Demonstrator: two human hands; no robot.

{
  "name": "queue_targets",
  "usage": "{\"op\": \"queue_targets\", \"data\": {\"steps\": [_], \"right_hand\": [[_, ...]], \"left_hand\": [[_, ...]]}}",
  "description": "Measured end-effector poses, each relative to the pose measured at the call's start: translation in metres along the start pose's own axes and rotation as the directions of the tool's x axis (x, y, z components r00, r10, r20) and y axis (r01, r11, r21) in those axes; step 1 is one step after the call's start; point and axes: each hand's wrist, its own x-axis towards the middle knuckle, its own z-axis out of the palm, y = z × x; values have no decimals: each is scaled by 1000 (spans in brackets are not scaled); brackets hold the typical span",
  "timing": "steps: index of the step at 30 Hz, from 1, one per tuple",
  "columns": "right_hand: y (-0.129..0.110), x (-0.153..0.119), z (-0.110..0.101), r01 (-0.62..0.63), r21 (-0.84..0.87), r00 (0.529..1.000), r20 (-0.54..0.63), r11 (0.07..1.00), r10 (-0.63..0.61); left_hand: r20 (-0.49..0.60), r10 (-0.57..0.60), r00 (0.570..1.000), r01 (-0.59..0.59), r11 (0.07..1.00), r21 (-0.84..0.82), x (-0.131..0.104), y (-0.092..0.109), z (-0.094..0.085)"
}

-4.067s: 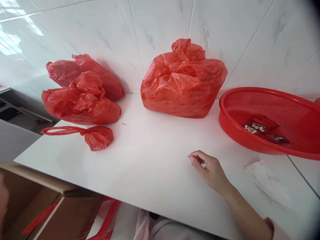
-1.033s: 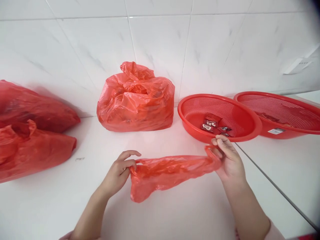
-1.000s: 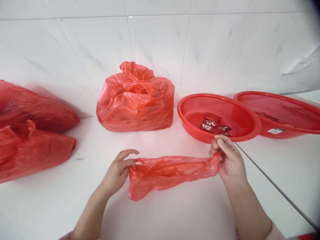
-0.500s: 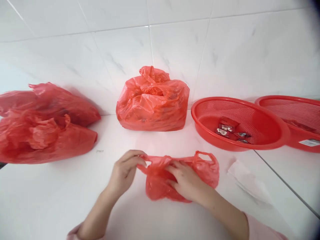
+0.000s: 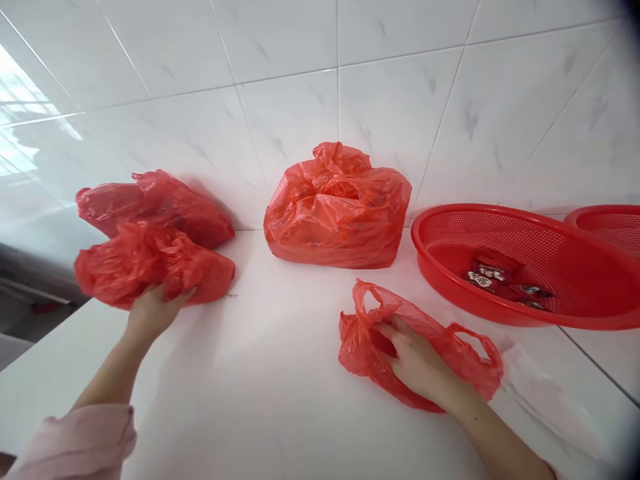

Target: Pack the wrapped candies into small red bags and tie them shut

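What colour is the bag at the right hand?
The bag is red, seen in the head view.

Left grip and right grip reach forward, well apart.

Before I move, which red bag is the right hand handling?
The slack bag before the red basket, its handles spread around the right hand. The middle bag, rear left bag and front left bag look fuller.

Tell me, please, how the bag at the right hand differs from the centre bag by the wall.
The near bag lies slack; the wall bag stands bulging. The near bag's two handle loops spread open; the wall bag's top is bunched up. Both are red plastic.
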Motion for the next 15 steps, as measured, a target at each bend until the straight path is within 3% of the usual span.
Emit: {"op": "queue_targets", "data": {"steps": [6, 9, 12, 15], "right_hand": [[-4, 0, -3, -39, -22, 999, 10, 999, 39], [-5, -1, -3, -33, -3, 999, 19, 999, 33], [-4, -1, -3, -23, -19, 1000, 9, 1000, 23], [-3, -2, -3, -11, -39, 1000, -21, 999, 10]], "left_hand": [[163, 205, 965, -220, 972, 80, -65, 88, 30], [224, 255, 941, -283, 954, 99, -82, 125, 37], [189, 258, 947, -285, 949, 132, -82, 140, 37], [101, 280, 955, -292, 948, 127, -84, 125, 29]]}}
